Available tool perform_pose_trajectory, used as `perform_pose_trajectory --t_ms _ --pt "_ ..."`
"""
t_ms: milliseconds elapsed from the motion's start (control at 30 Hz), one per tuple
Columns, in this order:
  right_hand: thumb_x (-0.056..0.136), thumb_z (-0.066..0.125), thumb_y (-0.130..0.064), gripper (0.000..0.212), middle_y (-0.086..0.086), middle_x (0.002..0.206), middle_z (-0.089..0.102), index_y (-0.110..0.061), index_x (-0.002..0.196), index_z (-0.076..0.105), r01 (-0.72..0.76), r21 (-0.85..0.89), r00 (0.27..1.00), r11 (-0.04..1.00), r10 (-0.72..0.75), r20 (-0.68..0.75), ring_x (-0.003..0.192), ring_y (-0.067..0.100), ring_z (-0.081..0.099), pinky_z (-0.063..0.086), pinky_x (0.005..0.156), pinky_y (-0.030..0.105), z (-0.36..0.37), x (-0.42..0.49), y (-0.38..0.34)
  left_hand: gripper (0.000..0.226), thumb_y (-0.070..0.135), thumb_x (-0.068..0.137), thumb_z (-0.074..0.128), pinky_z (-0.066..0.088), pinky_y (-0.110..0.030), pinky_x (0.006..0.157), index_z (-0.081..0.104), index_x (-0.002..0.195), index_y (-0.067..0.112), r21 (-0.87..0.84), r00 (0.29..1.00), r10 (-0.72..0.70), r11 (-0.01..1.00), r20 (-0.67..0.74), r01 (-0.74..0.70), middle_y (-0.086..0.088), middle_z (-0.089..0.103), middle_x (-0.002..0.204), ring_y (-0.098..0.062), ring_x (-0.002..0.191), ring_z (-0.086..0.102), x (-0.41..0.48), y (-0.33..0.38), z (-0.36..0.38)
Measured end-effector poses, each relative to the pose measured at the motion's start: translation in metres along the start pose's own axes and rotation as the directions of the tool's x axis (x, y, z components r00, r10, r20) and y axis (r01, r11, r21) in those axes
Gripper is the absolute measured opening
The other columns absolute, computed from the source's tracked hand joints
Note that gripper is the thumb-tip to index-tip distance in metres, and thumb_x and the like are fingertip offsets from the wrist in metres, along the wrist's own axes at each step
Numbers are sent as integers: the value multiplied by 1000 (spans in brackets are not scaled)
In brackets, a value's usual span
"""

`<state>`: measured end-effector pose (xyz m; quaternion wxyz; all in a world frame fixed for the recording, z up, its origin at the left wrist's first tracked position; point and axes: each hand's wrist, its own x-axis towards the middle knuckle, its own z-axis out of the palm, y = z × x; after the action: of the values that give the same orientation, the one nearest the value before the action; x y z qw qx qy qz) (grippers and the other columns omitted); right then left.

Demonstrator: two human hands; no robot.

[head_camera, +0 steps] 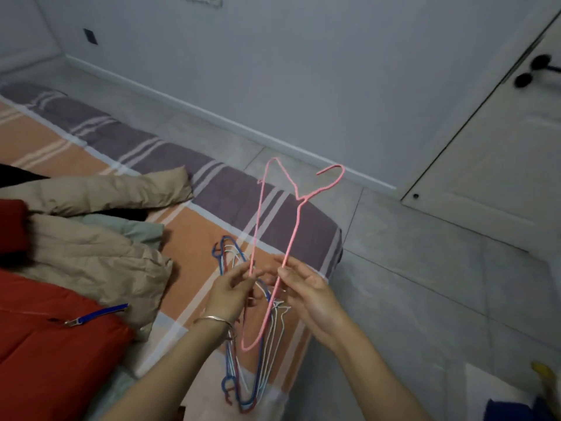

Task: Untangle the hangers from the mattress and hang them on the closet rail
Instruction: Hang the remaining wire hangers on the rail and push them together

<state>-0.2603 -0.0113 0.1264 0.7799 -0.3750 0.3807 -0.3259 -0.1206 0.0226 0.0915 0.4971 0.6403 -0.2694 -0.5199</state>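
A pink hanger [293, 235] stands hook-up above tangled hangers [226, 385] on the striped mattress [197, 238].

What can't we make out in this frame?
Head view only:
- Closet rail: not in the frame.
- Hanger pile on the mattress: the wires overlap, and the left hand and right hand cover its middle, so the count is unclear.
- Pink hanger: its lower loop crosses the pile, so I cannot tell whether it is free or snagged.
- Yellow thing: cut off by the right edge and blurred.
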Motion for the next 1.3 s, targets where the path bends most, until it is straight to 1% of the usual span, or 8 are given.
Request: perform_pose_trajectory --t_ms 100,233,333,467,633,933,1067,1300 --pt "81 60 -8 13 8 88 74 -12 93 60 172 -75 984 982 -175 -34 77 16 71 56 73 26 11 -35 -71 25 22 96 43 55 -22 65 63 106 12 20 966 -41 999 255 37 -7 68 89 -8 68 67 -8 79 20" --pt "82 59 4 11 8 75 74 -7 85 58 417 -216 885 883 -449 -124 73 15 72 54 64 18 17 -90 -167 51 50 92 31 51 -23 86 60 118 19 132 827 -31 990 561 -53 -2 68 113 -15 104 65 -45 188 60" --pt "80 63 -1 9 5 75 75 -10 80 62 549 -328 752 769 -626 -208 75 15 72 54 66 19 17 -141 -235 59 67 85 30 51 -25 92 60 120 30 198 690 42 944 722 -264 7 68 116 -12 107 65 -88 251 94" --pt "79 65 -5 9 1 76 75 -12 82 69 642 -421 565 641 -767 -304 69 12 70 55 66 18 6 -226 -305 45 54 88 35 56 -32 86 60 115 28 152 560 221 826 798 -543 2 69 111 -17 95 69 -152 313 149" --pt "78 66 -7 8 2 78 75 -13 82 69 654 -559 368 510 -860 -354 64 13 69 55 64 19 -16 -345 -363 41 40 83 39 59 -31 70 62 99 10 1 348 299 757 889 -654 -11 73 94 -29 80 72 -239 363 232" --pt "81 65 -14 8 0 84 76 -16 87 69 553 -766 68 327 -934 -350 69 12 70 55 65 19 -70 -583 -421 35 38 85 38 58 -27 62 55 85 7 -310 -31 380 701 924 -643 -17 73 81 -29 72 69 -424 392 393" --pt "84 64 -18 13 2 88 75 -18 95 69 443 -850 -31 284 -943 -331 80 14 71 55 69 20 -98 -673 -429 35 36 85 39 57 -29 63 57 85 6 -394 -108 416 702 903 -593 -15 73 78 -28 70 70 -500 385 453" --pt "91 52 -24 15 -8 95 70 -28 103 58 296 -936 -258 188 -928 -268 75 2 67 52 68 16 -153 -790 -434 33 28 97 35 57 -23 63 57 86 4 -460 -193 426 719 884 -520 -12 74 89 -24 75 72 -609 370 534"
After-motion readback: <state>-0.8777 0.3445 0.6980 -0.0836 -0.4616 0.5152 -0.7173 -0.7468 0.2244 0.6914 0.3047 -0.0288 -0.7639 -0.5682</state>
